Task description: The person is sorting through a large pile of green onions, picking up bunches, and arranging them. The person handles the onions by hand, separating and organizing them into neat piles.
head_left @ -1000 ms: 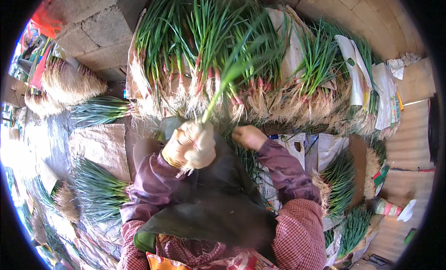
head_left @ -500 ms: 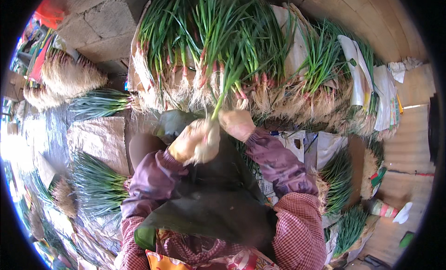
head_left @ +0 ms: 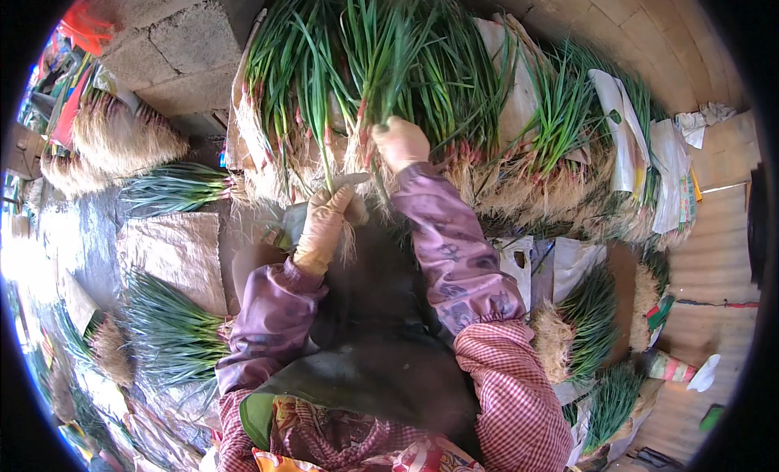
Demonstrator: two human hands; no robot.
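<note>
My left hand (head_left: 323, 220), in a pale yellowish glove, is closed round the base of a green onion (head_left: 328, 159). The leaves point away from me, and fine roots hang below the fingers. Beside these fingertips is a flat greyish shape (head_left: 350, 180) that I cannot make out for sure. Farther forward, my right hand (head_left: 400, 143), gloved too, has its fingers closed at the front of the heap of green onions (head_left: 454, 90). A stalk with pale roots hangs just below it; what lies inside its fingers is partly hidden.
Concrete blocks (head_left: 182, 50) stand at the far left. Rooty bundles (head_left: 122, 135) and leafy bundles (head_left: 174, 326) lie on the left; another bundle (head_left: 588, 318) lies on the right. A dark apron (head_left: 381, 366) covers my lap. Sacking (head_left: 174, 249) lies on the left.
My hands have moved apart. The right went forward to the heap; the left shifted slightly left and forward, with the onion's leaves now leaning over the heap.
</note>
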